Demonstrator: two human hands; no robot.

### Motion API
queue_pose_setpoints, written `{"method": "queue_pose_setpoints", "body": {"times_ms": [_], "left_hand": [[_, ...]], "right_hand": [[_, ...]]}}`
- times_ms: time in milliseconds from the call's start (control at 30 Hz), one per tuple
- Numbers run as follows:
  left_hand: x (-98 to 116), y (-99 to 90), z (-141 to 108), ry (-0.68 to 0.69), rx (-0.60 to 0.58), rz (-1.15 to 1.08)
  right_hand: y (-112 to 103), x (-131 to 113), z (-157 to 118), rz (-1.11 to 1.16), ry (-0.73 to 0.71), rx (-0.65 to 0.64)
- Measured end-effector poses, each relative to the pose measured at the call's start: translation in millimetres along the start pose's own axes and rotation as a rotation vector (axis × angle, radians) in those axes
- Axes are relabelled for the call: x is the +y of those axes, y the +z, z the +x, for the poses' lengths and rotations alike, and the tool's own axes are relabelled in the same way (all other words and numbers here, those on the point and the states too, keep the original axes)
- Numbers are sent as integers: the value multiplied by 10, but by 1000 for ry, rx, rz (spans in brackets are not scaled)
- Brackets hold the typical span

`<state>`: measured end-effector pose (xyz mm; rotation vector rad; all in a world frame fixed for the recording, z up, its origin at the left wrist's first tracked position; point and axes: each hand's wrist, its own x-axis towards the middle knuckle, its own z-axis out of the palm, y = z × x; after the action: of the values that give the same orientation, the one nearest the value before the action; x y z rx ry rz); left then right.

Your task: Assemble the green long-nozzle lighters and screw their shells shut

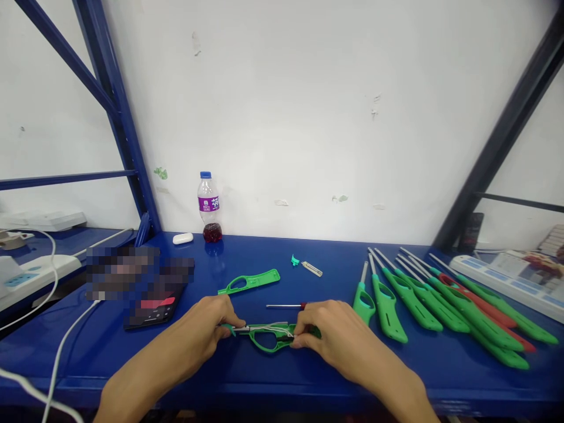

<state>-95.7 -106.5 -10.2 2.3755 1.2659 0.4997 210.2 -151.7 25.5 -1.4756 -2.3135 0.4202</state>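
Between my hands lies an opened green lighter half-shell [265, 346], its trigger loop toward me and pale wires running along the inside. My left hand [217, 322] is closed in a pinch on the lighter's metal nozzle end, where a bit of teal plastic shows. My right hand [328, 329] has its fingers pinched at the wires near the shell's handle end; its palm hides the rest of the handle. Just beyond lies a screwdriver [284, 305], its red handle partly covered by my right hand. The other green half-shell [253, 281] rests farther back.
A teal trigger piece [295, 260] and a small clear fuel tank [312, 269] lie behind. Several long lighters [423, 305] are spread at right, beside a white power strip [506, 285]. A drink bottle [209, 208], white case [183, 238] and phone [158, 299] are at left.
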Motion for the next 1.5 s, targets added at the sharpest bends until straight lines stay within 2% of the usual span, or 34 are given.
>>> {"method": "queue_pose_setpoints", "body": {"times_ms": [167,367,533,667,800,1000,1233,1333,1500], "left_hand": [[-65,48,3,36,6,3],[108,133,-72,-51,99,-2],[225,166,-101,-120,106,-16],[225,117,-79,-84,87,-43],[122,12,-4,-16,41,-58],[79,-150,51,-73,-93,-45],[247,-143,82,-89,-73,-31],[244,-106,148,-71,-73,-28],[248,-105,168,-125,-50,-31]], "right_hand": [[1,-21,-1,24,3,16],[3,-28,6,26,25,11],[-6,-21,-10,45,-7,10],[11,-5,-15,31,-6,20],[18,0,4,25,12,12],[18,4,28,24,23,15],[33,22,42,62,34,7],[40,22,44,57,45,-1],[57,47,46,25,39,3]]}}
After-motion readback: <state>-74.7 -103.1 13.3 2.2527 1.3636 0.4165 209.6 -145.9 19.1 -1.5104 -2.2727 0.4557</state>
